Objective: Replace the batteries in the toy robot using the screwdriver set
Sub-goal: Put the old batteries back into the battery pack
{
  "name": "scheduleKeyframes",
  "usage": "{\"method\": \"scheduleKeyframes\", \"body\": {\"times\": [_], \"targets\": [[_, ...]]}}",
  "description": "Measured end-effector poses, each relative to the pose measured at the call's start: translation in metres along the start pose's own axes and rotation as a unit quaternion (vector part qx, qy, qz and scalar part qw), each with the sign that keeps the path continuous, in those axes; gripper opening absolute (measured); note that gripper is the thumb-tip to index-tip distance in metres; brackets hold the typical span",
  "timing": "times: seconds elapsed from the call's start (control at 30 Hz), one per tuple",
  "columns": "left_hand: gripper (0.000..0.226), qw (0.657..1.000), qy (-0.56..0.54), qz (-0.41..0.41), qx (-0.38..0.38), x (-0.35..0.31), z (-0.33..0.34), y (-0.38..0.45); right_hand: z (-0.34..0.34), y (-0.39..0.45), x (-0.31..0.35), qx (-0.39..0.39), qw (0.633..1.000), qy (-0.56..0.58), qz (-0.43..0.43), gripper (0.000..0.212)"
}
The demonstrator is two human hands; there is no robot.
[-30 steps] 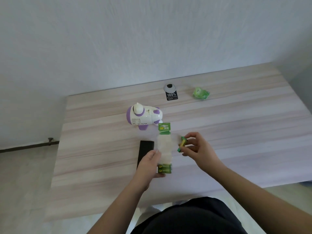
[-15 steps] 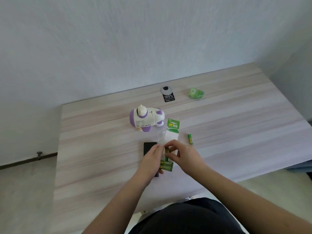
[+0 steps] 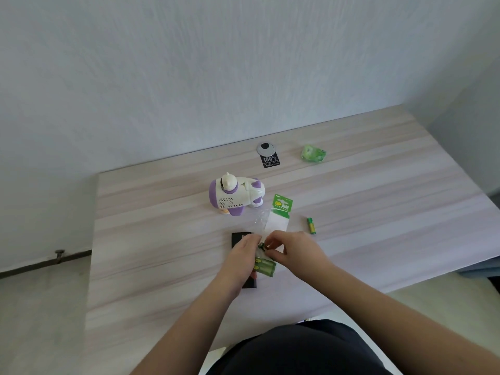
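Observation:
The white and purple toy robot (image 3: 234, 196) lies on its side on the wooden table (image 3: 378, 212). In front of it lies a green battery pack (image 3: 278, 215) with clear plastic, its near end holding green batteries (image 3: 266, 267). My left hand (image 3: 241, 259) holds the pack's near end down. My right hand (image 3: 293, 250) pinches a battery at the pack between thumb and fingers. One loose green battery (image 3: 311, 225) lies on the table to the right. The black screwdriver case (image 3: 240, 240) lies partly under my left hand.
A grey cable grommet with a black "100%" label (image 3: 267, 155) sits near the wall. A crumpled green wrapper (image 3: 313, 153) lies to its right. The table's near edge runs just in front of my body.
My right hand set one battery down on the table to the right, then came back to the pack and now pinches another battery. The left hand stays on the pack.

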State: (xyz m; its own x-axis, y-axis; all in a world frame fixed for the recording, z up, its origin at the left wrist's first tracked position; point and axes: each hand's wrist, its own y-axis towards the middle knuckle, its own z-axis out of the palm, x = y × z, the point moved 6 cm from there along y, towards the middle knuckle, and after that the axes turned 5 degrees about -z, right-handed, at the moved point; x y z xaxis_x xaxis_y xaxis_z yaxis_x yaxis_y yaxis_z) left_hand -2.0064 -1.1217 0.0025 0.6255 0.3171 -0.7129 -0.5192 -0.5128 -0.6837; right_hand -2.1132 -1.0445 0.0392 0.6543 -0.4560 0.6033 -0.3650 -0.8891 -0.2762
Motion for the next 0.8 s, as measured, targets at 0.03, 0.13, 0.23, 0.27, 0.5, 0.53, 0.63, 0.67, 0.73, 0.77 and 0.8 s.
{"method": "scheduleKeyframes", "body": {"times": [0.03,0.13,0.23,0.27,0.5,0.53,0.63,0.67,0.73,0.77,0.8], "targets": [[0.032,1.000,-0.003,-0.004,-0.002,0.000,0.001,0.001,0.000,0.000,0.000,-0.003,1.000,-0.008,0.002,0.022],[0.032,1.000,-0.019,-0.023,-0.007,0.003,0.004,0.004,-0.002,0.002,0.000,-0.010,0.999,-0.032,0.011,0.025],[0.032,0.999,-0.028,-0.024,-0.010,0.004,0.007,0.005,0.000,0.005,-0.001,0.006,0.998,-0.068,0.005,0.029],[0.032,0.999,-0.031,-0.023,-0.014,0.003,0.007,0.006,0.001,0.005,-0.002,0.016,0.997,-0.076,0.003,0.029],[0.033,0.997,-0.062,-0.036,-0.009,0.001,0.009,0.009,-0.002,0.004,-0.011,0.004,1.000,0.007,0.019,0.021],[0.034,0.997,-0.061,-0.037,-0.009,0.001,0.010,0.010,-0.003,0.004,-0.011,-0.005,1.000,0.017,0.022,0.020],[0.034,0.998,-0.056,-0.022,-0.003,-0.002,0.014,0.011,-0.003,0.005,-0.014,-0.026,0.998,0.043,0.034,0.028],[0.033,0.998,-0.055,-0.019,-0.003,-0.003,0.015,0.011,-0.003,0.006,-0.016,-0.028,0.998,0.046,0.038,0.029],[0.032,0.998,-0.063,-0.020,-0.007,-0.004,0.014,0.012,-0.005,0.007,-0.020,-0.032,0.997,0.059,0.047,0.031],[0.034,0.997,-0.067,-0.023,-0.010,-0.004,0.014,0.013,-0.007,0.008,-0.021,-0.035,0.995,0.074,0.053,0.031],[0.036,0.997,-0.067,-0.025,-0.010,-0.004,0.013,0.014,-0.009,0.008,-0.024,-0.040,0.993,0.096,0.060,0.031]]}}
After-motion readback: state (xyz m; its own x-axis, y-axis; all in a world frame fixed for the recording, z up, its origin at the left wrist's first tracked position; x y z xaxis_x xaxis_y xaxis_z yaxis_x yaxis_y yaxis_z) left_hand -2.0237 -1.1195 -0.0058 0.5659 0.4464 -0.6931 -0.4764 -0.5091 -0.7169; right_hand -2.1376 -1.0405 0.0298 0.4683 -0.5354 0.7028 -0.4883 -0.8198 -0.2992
